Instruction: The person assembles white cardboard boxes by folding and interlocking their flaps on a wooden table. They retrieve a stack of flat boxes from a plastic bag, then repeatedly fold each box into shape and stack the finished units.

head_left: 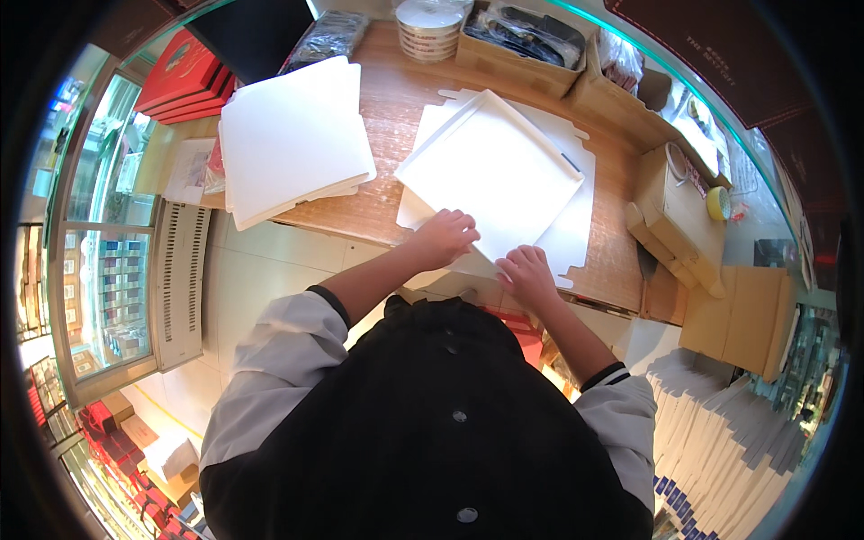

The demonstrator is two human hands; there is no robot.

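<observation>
A shallow white cardboard box [506,166], partly folded, lies turned at an angle on the wooden table in front of me. Its far and side walls stand up. My left hand [447,238] grips the near edge with curled fingers, at the left of its front corner. On the other side of that corner, my right hand [528,272] pinches the edge too. Beneath the box lies a flat white die-cut card sheet [576,211] with tabs along its rim. Left of it, a stack of flat white card sheets [290,139] overhangs the table's front edge.
Red boxes [184,79] are piled at the back left. A white roll [428,27] and an open carton [515,56] of dark wrapped items line the back. Brown cartons [675,211] and yellow tape [717,203] sit right. Many upright white sheets [720,432] fill the lower right.
</observation>
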